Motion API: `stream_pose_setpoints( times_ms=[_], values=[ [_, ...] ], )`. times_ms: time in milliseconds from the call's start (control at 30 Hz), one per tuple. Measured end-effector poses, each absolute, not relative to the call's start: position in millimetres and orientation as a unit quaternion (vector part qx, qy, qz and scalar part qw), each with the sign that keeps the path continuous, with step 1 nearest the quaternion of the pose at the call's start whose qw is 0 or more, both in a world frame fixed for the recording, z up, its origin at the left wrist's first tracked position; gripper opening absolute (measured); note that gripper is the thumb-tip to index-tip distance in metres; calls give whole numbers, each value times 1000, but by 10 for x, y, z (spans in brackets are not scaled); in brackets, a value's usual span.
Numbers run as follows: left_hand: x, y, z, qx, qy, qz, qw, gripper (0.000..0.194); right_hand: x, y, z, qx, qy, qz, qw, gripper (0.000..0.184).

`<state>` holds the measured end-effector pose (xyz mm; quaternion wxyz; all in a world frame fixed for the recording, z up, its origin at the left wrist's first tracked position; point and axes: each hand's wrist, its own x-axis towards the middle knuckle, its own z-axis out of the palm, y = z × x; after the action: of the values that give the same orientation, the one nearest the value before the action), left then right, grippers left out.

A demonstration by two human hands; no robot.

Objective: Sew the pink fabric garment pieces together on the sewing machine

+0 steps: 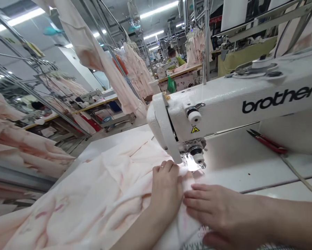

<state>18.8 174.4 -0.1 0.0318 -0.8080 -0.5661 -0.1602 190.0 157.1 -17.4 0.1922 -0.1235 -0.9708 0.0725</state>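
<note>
A large piece of pale pink fabric (93, 187) with small printed marks lies in loose folds, up to the lit needle area of a white sewing machine (223, 100). My left hand (166, 184), wearing a ring, bunches the cloth with curled fingers just left of the presser foot. My right hand (213, 208) lies on the cloth's near right part, fingers stretched out flat and thumb apart. The presser foot and needle are mostly lost in the lamp's glare.
Red-handled thread snips (272, 144) rest on the machine bed beside a narrow strip (302, 178). Pink garments (20, 139) hang at the left, and a long pink piece (93, 55) hangs behind the machine. Farther back, a person (180, 61) sits at another sewing machine.
</note>
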Motion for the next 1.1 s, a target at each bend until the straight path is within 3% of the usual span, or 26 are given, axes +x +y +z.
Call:
stream_pose_setpoints(
  times_ms=[100,233,333,433,567,733,833,933,1100],
  values=[
    [259,1726,-21,-789,-574,-217,15,12,1776,1457,-103,-104,-984,56,133,48],
    [202,1657,-119,-806,-536,-250,-32,16,1719,1431,-42,-103,-989,22,103,39],
    [87,1611,-175,-848,-469,-244,-45,26,1745,1434,-84,-98,-984,14,145,34],
    [20,1584,-181,-883,-410,-228,-11,27,1793,1506,-172,-115,-966,77,218,24],
    [16,1567,-191,-883,-410,-229,-6,26,1888,1793,-231,-254,-899,165,317,24],
    [5,1619,-178,-838,-473,-256,-90,25,1876,2076,-187,-281,-909,194,238,29],
    [20,1687,-136,-799,-534,-243,-131,17,1788,2082,-190,-338,-891,190,239,24],
    [46,1734,-156,-808,-527,-247,-93,12,1732,2078,-226,-398,-856,196,263,24],
    [20,1716,-252,-847,-468,-250,-36,22,1764,2115,-240,-397,-851,210,273,26]
  ],
)
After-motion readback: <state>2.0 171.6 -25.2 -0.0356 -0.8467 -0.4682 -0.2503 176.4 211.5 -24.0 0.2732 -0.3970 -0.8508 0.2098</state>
